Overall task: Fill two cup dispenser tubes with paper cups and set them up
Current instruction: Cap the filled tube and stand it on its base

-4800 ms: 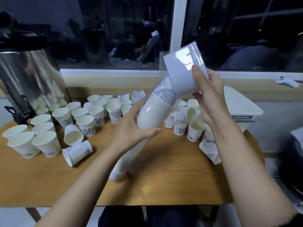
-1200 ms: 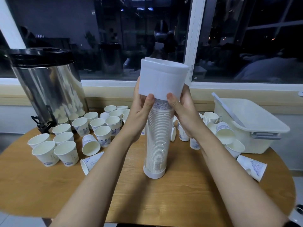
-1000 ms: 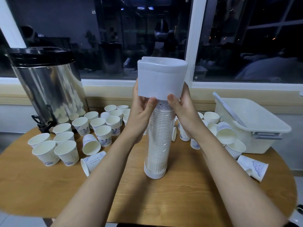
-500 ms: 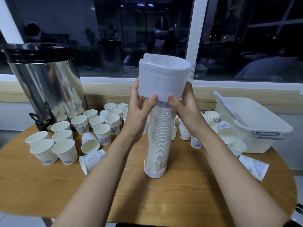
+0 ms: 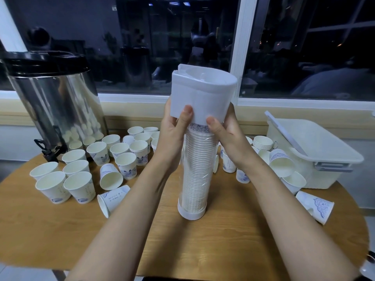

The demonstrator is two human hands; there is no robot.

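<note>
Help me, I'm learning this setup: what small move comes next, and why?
Probably push the white cap straight down onto the tube. The left hand and right hand grip its lower edge; the tube stands upright on the table, full of cups.

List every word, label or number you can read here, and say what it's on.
None can be read.
On the tipped paper cup: small print lines, too small to read.
On the upright cup at left: faint print, blurred.
On the window frame: tiny mark, unreadable.

Bare left hand (image 5: 172,136), bare right hand (image 5: 229,136), 2 bare forearms (image 5: 125,220)
</note>
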